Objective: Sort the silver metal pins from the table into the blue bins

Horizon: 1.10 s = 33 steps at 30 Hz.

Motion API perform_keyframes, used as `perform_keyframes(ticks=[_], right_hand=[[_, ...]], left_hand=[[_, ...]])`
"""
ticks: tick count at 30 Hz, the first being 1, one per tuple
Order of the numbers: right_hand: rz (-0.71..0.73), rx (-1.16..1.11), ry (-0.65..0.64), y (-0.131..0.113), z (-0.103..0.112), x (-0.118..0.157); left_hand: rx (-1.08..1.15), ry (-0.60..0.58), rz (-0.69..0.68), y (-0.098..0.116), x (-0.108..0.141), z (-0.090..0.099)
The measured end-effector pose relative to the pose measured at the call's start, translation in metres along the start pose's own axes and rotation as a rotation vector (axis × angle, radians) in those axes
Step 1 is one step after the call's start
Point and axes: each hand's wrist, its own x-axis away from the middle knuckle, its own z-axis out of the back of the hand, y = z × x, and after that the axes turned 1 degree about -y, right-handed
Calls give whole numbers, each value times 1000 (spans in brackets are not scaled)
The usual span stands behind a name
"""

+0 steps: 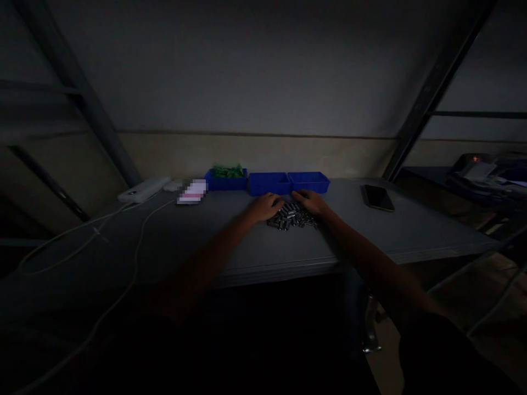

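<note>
A pile of small shiny metal pieces (pixel 291 215) lies on the grey table (pixel 230 241), in front of the blue bins. My left hand (pixel 267 207) rests at the pile's left edge, its fingers bent towards the pieces. At the upper right edge of the pile is my right hand (pixel 312 202), its fingers reaching left over it. Whether either hand grips a piece is too dark and small to tell. Just behind the hands stand the middle blue bin (pixel 269 183) and the right blue bin (pixel 308 181).
A left blue bin (pixel 227 182) holds green items (pixel 228 170). Further left are a pixelated object (pixel 192 192) and a white power strip (pixel 144 190) with cables. A dark phone (pixel 377 197) lies on the right. Metal posts flank the table.
</note>
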Motion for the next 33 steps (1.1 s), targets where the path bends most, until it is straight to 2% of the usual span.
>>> perform_keyframes(ticks=[7, 11, 16, 22, 33], right_hand=[[184, 36, -86, -41, -34, -14], [197, 7, -88, -57, -45, -20], [224, -66, -122, -56, -44, -21], [240, 46, -145, -52, -34, -8], [231, -134, -131, -61, -30, -2]], left_hand=[[28, 43, 58, -13, 13, 11], [60, 77, 113, -23, 16, 18], [43, 13, 190, -28, 20, 31], [-94, -94, 348, -34, 25, 47], [-177, -75, 398, -31, 27, 46]])
